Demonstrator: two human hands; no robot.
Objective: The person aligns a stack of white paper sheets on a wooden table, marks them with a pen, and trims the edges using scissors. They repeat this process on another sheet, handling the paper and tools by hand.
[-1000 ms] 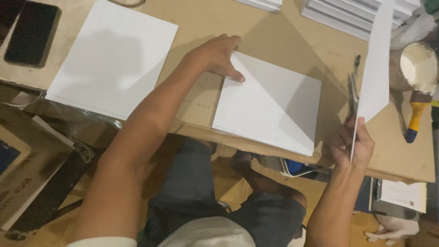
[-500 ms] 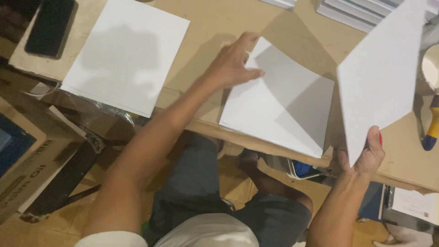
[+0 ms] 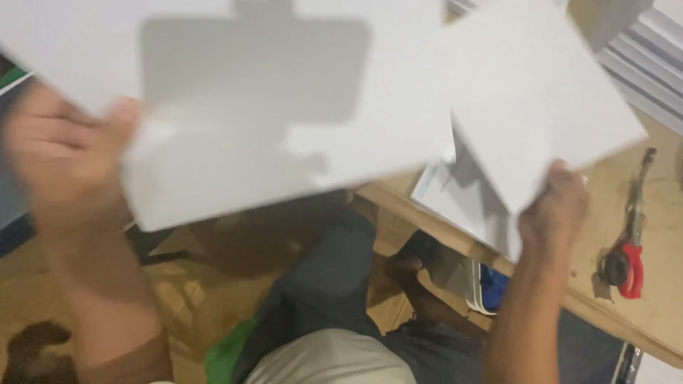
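My left hand (image 3: 67, 160) grips the lower left corner of a large white sheet (image 3: 284, 92) lifted close to the camera; it fills the upper part of the view and is blurred. My right hand (image 3: 555, 210) holds a second white sheet (image 3: 541, 107) by its lower edge, raised above the wooden table (image 3: 640, 313). The two sheets overlap near the middle. Another white sheet (image 3: 462, 199) lies on the table's edge under the right one.
Red-handled pliers (image 3: 629, 249) lie on the table at the right. A stack of white boards (image 3: 640, 64) sits at the top right. My legs in dark trousers (image 3: 320, 284) and the wooden floor show below.
My left hand has lifted a white sheet off the table up toward the camera. My right hand has kept its sheet raised. The view has swung closer in and blurred.
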